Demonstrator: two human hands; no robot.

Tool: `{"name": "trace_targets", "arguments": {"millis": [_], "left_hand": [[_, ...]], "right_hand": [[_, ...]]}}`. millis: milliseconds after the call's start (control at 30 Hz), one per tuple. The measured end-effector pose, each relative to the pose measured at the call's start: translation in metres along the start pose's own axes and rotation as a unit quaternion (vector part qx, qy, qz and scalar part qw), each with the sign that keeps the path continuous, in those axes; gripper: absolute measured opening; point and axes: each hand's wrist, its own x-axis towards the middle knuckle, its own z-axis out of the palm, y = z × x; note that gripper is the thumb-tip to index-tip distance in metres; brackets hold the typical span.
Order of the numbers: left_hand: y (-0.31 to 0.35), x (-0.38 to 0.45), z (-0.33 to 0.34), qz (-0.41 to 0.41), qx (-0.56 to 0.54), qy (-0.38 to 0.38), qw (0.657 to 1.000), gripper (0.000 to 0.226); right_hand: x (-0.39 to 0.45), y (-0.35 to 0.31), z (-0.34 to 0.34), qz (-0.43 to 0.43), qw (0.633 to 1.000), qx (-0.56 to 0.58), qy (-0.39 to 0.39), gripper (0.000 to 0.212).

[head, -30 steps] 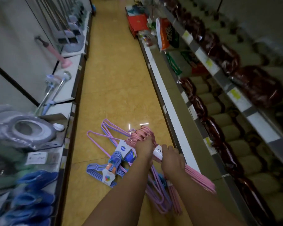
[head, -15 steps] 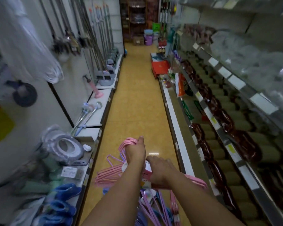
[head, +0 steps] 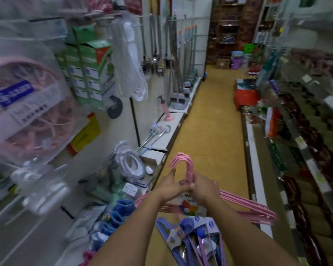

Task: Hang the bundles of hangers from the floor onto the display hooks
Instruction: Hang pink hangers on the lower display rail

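Observation:
A bundle of pink hangers (head: 254, 210) is lifted in front of me, its hooks pointing up and its arms stretching to the right. My left hand (head: 168, 186) and my right hand (head: 203, 188) both grip the necks just below the hooks. Below them, several purple and blue hanger bundles (head: 192, 239) with paper labels lie on the yellow floor (head: 215, 116). At the upper left, display hooks (head: 112, 15) carry a hanging bundle of white hangers (head: 135, 73); a bagged pink bundle (head: 27, 104) hangs close at the left.
Left shelving holds green boxes (head: 88, 73), mops and brooms (head: 181, 60), a wrapped toilet seat (head: 131, 166) and blue items (head: 117, 217). Right shelves (head: 304, 150) carry dark packaged goods. Red boxes (head: 246, 96) and purple buckets (head: 236, 62) stand farther down the aisle.
Both hands have raised the pink bundle off the floor and turned its hooks upright. My view has lifted from the floor to the left display wall.

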Motion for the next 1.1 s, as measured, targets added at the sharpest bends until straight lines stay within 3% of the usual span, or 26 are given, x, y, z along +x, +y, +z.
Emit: {"name": "trace_targets", "arguments": {"millis": [67,133,267,333,400,500,600,800,933,1100], "left_hand": [[-0.028,-0.008,-0.017,-0.017,0.049,-0.048,0.997,0.132],[-0.043,-0.021,-0.024,-0.029,0.15,-0.039,0.987,0.126],[-0.051,-0.053,-0.022,-0.056,0.323,0.172,0.929,0.075],[-0.054,-0.071,-0.029,-0.056,0.283,0.272,0.918,0.045],[-0.059,-0.09,-0.037,-0.076,0.227,0.336,0.911,0.032],[-0.071,-0.117,-0.044,-0.123,0.249,0.354,0.893,0.033],[-0.088,-0.151,-0.049,-0.181,0.24,0.375,0.877,0.03],[-0.127,-0.231,-0.038,-0.24,0.173,0.43,0.853,0.027],[-0.153,-0.281,-0.027,-0.282,0.169,0.472,0.818,0.033],[-0.186,-0.361,-0.009,-0.354,0.153,0.506,0.771,0.034]], "right_hand": [[0.002,-0.006,-0.002,-0.038,0.999,-0.014,-0.004,0.033],[0.002,-0.016,-0.007,-0.087,0.996,-0.021,-0.022,0.032],[0.003,-0.046,-0.011,-0.166,0.984,-0.01,-0.071,0.041],[0.001,-0.058,-0.005,-0.204,0.974,0.007,-0.095,0.037],[-0.003,-0.066,0.002,-0.237,0.963,0.017,-0.13,0.037],[-0.009,-0.063,0.015,-0.269,0.948,0.018,-0.17,0.065],[-0.019,-0.057,0.036,-0.323,0.928,-0.058,-0.178,0.088],[-0.058,-0.105,0.073,-0.423,0.869,-0.171,-0.191,0.041],[-0.101,-0.138,0.092,-0.492,0.828,-0.219,-0.155,0.041],[-0.18,-0.172,0.124,-0.549,0.803,-0.177,-0.148,0.045]]}}
